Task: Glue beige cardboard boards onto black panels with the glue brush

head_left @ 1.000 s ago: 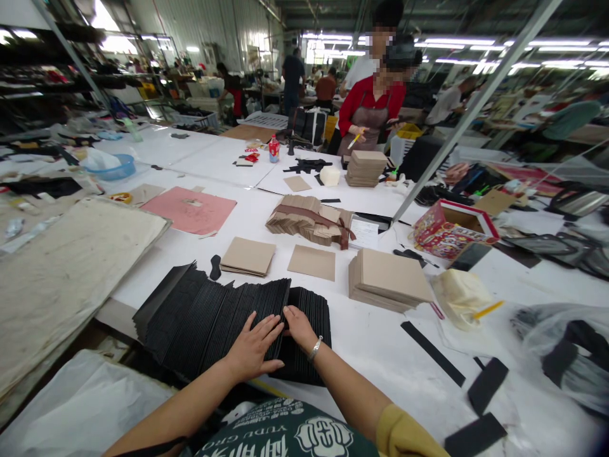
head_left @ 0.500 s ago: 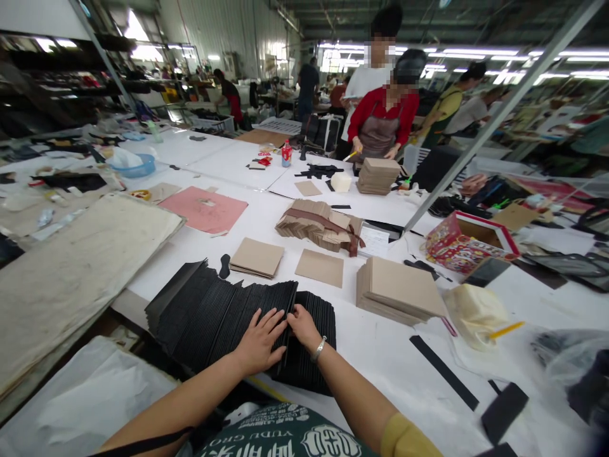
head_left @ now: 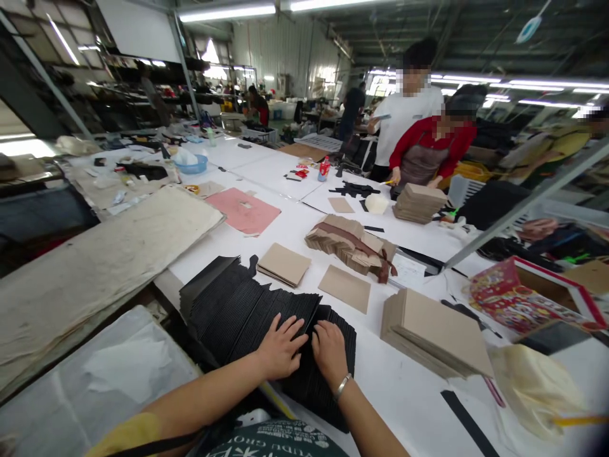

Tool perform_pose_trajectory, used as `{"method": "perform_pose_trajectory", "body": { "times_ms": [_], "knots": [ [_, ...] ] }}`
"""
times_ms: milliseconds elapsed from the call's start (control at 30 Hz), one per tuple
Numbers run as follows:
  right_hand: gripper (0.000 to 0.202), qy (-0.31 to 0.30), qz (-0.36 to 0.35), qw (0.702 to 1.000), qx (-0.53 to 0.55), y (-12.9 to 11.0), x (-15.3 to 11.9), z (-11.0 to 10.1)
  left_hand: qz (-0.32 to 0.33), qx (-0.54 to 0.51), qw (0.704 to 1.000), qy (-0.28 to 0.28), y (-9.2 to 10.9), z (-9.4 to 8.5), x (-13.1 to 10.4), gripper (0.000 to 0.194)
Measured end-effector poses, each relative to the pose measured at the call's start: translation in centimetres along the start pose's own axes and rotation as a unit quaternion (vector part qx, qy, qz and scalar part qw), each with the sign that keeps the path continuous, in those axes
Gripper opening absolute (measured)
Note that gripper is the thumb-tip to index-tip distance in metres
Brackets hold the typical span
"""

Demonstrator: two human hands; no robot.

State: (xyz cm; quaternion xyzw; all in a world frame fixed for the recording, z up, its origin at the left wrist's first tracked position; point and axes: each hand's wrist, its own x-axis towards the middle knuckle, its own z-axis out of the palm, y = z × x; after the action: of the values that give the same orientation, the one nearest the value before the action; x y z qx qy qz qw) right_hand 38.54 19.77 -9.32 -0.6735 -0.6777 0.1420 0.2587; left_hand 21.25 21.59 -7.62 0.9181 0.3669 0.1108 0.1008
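Head view: on one row of black sheets (head_left: 238, 311), I see the right hand (head_left: 329, 350) has eased rightward, away from the left hand (head_left: 280, 352); its grip I cannot tell. The left lies spread, unclenched. The row's long axis slants left to right along the bench (head_left: 404, 397), right end nearer. Beyond: two cardboard stacks (head_left: 442, 327), one single board (head_left: 345, 287) between.

Stacked sheets (head_left: 228, 311): black, edges reading as fine parallel lines. Bench (head_left: 371, 346): white. Board stack (head_left: 438, 327): plain tan. Layered bundle (head_left: 333, 252): tan, with a brown strap (head_left: 352, 237). Flat sheet (head_left: 245, 219): pink, faint marks. Basin (head_left: 193, 167): light blue. Box (head_left: 495, 285): red, busy multicoloured print, possibly figures, too blurred to confirm. Garment (head_left: 285, 438): dark green, white lettering. Bracelet (head_left: 342, 387): silver. Block (head_left: 533, 381): cream. Stick (head_left: 578, 420): yellow-orange.
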Motion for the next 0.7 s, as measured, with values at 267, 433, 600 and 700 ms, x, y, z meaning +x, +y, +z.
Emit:
{"method": "perform_pose_trajectory", "body": {
  "times_ms": [267, 433, 600, 700],
  "knots": [
    [0.053, -0.095, 0.216, 0.869, 0.434, -3.8, 1.5, 2.5, 0.005, -0.16, 0.987, -0.004, -3.6, -3.1, -2.4, 0.06],
    [0.072, -0.139, 0.262, 0.791, 0.536, -5.2, 1.7, 4.0, -0.174, -0.3, 0.933, 0.101, -7.9, -6.8, -9.2, 0.044],
    [0.072, -0.139, 0.262, 0.791, 0.536, -6.6, 2.7, 5.2, -0.36, -0.389, 0.82, 0.215, -11.6, -7.6, -16.4, 0.039],
    [0.07, -0.147, 0.252, 0.792, 0.537, -7.7, 3.4, 5.3, -0.42, -0.332, 0.802, 0.266, -15.3, -7.5, -17.6, 0.05]
  ]
}}
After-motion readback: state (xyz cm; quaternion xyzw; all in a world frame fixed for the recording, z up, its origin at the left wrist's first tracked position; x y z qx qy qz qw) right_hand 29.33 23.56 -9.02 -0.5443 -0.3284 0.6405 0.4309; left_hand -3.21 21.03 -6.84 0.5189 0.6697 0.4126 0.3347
